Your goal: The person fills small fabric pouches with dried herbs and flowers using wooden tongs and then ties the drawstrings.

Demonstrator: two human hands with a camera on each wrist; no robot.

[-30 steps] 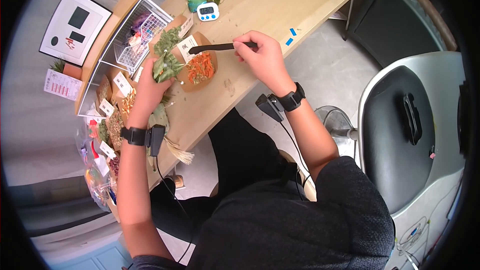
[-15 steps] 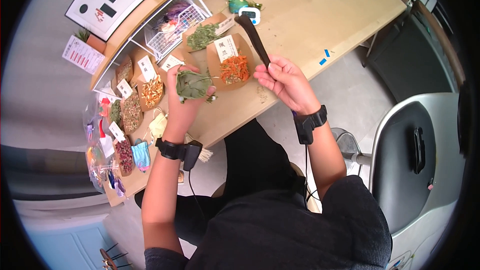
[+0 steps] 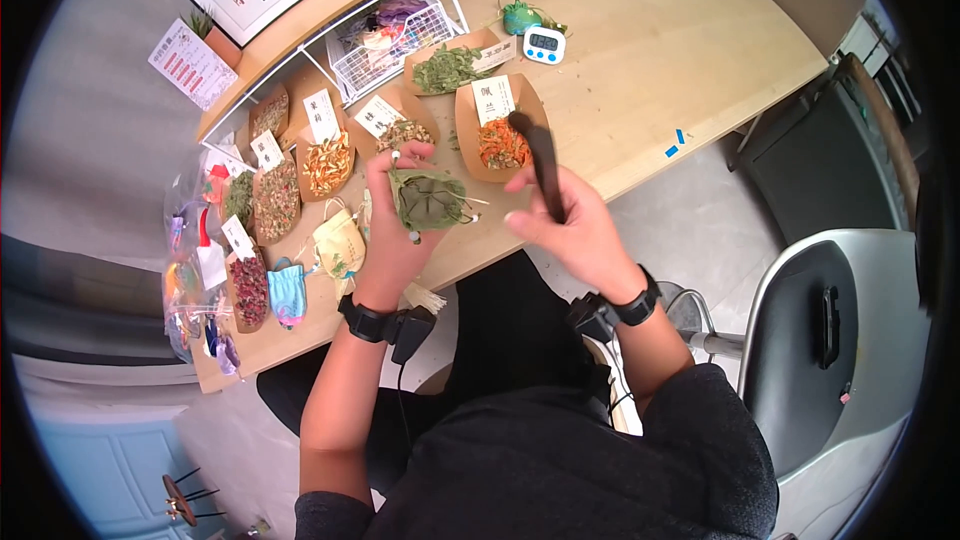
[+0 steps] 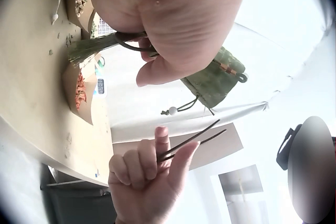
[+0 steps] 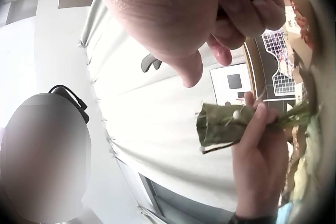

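In the head view my left hand (image 3: 385,245) grips a green drawstring pouch (image 3: 428,202), its mouth facing up and spread. My right hand (image 3: 585,235) pinches dark tweezers (image 3: 541,160) to the right of the pouch, not touching it. The left wrist view shows the two prongs of the tweezers (image 4: 191,142) apart, with nothing visible between them. Cords with white beads hang from the pouch (image 5: 218,124) in the right wrist view, and a green tassel (image 5: 296,115) lies past my left hand. Behind the tweezers sits a paper tray of orange pieces (image 3: 503,145).
Several paper trays of dried plants, such as yellow ones (image 3: 327,162) and dark red ones (image 3: 248,290), stand at the left. A white timer (image 3: 543,45), a wire basket (image 3: 395,50), a cream pouch (image 3: 340,243) and a blue pouch (image 3: 288,295) are also on the table.
The head view has shifted. My right hand has drawn the tweezers back from over the orange tray and turned them upward. My left hand has brought the pouch upright, with its mouth now showing.
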